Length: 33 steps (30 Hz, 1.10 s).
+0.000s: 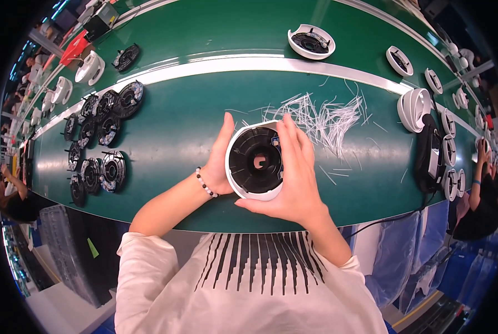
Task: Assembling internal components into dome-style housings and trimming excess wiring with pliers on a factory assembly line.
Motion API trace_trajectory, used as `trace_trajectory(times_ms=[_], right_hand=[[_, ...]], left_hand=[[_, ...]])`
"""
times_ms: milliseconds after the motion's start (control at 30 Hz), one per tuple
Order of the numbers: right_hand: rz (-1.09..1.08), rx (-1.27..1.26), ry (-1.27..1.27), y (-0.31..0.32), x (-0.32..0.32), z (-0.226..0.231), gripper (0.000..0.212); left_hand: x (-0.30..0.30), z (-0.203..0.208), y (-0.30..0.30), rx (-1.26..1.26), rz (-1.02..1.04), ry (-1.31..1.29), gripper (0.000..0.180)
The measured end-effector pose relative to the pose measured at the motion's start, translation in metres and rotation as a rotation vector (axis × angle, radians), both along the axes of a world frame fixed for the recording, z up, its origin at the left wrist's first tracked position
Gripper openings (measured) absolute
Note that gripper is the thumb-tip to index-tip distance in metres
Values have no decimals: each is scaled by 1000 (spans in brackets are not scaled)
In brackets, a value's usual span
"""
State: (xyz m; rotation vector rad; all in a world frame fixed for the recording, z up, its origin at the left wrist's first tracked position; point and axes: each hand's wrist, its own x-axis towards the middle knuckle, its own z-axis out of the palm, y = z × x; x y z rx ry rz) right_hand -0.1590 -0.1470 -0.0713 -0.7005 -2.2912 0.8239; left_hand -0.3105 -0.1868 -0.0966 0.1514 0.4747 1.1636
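Note:
Between my two hands is a round white housing [239, 182] with a black disc-shaped part [249, 149] seated inside it. The disc has a hole in its middle, and a small circuit board shows at its upper right. My left hand [220, 161] grips the housing's left side, thumb pointing up along the rim. Across the right side lies my right hand [296, 172], its fingers over the rim and its thumb under the lower edge. Just beyond the housing, a loose heap of thin white strips [332, 119] is spread over the green work surface [193, 100].
Several black disc parts [113, 171] stand grouped at the left. At the right are stacked white housings [413, 110] and a black device [428, 153] with a cable. A white housing with a black insert [311, 42] rests beyond the pale rail [226, 65]. Other people work at both sides.

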Motion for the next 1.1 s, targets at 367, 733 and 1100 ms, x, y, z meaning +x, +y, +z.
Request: trace_trajectory(times_ms=[367, 733, 1100], right_hand=[[-215, 81, 118, -8, -13, -19, 108], [-35, 342, 273, 28, 1, -5, 67], [22, 305, 368, 52, 15, 11, 40]], left_hand=[[8, 7, -2, -33, 166, 78, 41], [-3, 37, 38, -137, 139, 10, 50], [-28, 4, 38, -125, -206, -52, 53]])
